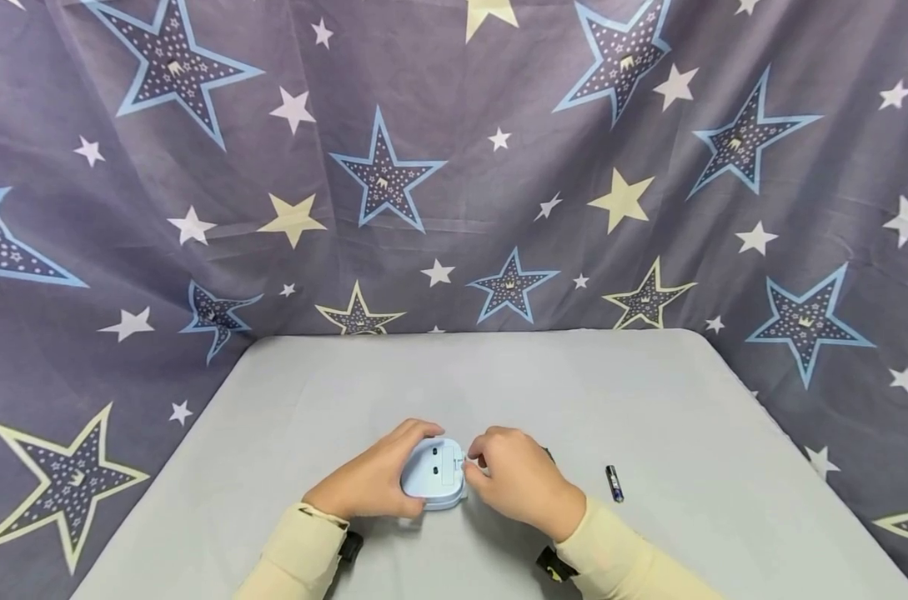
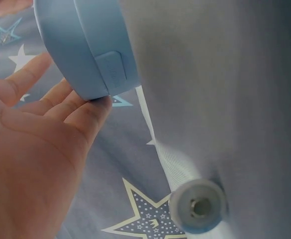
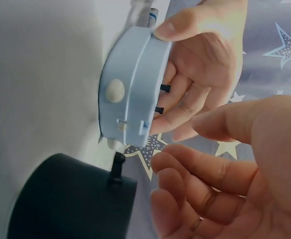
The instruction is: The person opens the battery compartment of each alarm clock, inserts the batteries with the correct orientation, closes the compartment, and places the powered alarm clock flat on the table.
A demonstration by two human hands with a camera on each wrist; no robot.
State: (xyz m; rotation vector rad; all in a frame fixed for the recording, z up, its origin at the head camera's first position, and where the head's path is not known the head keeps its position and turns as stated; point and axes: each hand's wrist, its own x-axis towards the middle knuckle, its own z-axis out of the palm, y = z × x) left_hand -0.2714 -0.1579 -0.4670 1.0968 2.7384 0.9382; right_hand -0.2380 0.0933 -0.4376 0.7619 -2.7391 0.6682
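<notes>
My left hand point(image 1: 382, 471) grips a pale blue alarm clock point(image 1: 421, 472) by its edges, thumb on the near side and fingers on the far side. The clock's back faces up, showing two black knobs and a rectangular battery cover point(image 1: 448, 467). Lettering marks a raised tab point(image 2: 112, 69) on its side in the left wrist view. Beside the cover's edge, my right hand point(image 1: 517, 477) hovers with thumb and fingers bent. In the right wrist view, a gap shows between its thumb and forefinger, with nothing in it.
A dark battery point(image 1: 614, 483) lies on the grey table point(image 1: 393, 375) to the right. Part of a dark thing point(image 1: 549, 454) peeks out behind my right hand. A black cylinder point(image 3: 75, 199) fills the right wrist view's lower left. Star-patterned cloth point(image 1: 438, 208) hangs behind and beside the table.
</notes>
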